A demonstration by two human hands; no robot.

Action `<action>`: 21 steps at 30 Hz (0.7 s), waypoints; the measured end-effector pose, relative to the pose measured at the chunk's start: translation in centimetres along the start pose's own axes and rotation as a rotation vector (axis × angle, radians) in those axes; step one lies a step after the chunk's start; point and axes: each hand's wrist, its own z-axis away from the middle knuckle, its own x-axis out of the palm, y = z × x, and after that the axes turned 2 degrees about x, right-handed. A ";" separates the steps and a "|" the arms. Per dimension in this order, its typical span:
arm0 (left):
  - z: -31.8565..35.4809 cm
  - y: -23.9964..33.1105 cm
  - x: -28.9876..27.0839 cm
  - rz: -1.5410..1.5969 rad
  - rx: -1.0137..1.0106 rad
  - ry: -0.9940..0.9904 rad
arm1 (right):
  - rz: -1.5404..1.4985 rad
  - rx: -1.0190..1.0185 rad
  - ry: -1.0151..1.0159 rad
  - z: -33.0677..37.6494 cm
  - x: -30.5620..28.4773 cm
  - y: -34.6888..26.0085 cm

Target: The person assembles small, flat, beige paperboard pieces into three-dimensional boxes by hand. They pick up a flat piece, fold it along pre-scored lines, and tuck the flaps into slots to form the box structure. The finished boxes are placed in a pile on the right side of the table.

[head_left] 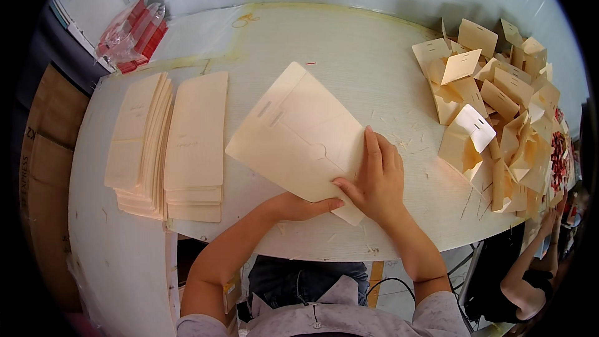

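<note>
Tilted over the middle of the table is a flat cream card envelope (299, 131) with two short slots near its upper left edge and a curved notch in its flap line. My left hand (306, 207) grips its lower edge, thumb on top and the other fingers hidden underneath. On the right edge, my right hand (377, 178) closes with its thumb on the face and its fingers along the side. To the left lie two stacks of flat cream card pieces, a fanned stack (140, 137) and a neater stack (195, 137).
A large heap of opened, folded cream card envelopes (499, 97) covers the table's right end. Red packets in clear plastic (134, 34) sit at the back left. Paper scraps dot the tabletop (281, 31). A cardboard box (53, 181) stands at far left; another person's arm (527, 268) shows at lower right.
</note>
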 end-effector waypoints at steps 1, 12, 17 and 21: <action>0.0 0.0 0.0 0.001 -0.003 0.000 | 0.004 0.005 0.010 0.1 0.1 0.0; -0.3 0.2 0.3 0.190 -0.069 -0.046 | 0.128 -0.042 0.057 0.1 0.3 0.6; -0.6 0.1 0.4 0.140 -0.020 0.036 | 0.253 -0.076 0.120 0.2 0.9 1.5; -0.3 -0.7 0.1 0.203 0.056 0.222 | 0.316 -0.064 0.125 0.0 0.6 1.4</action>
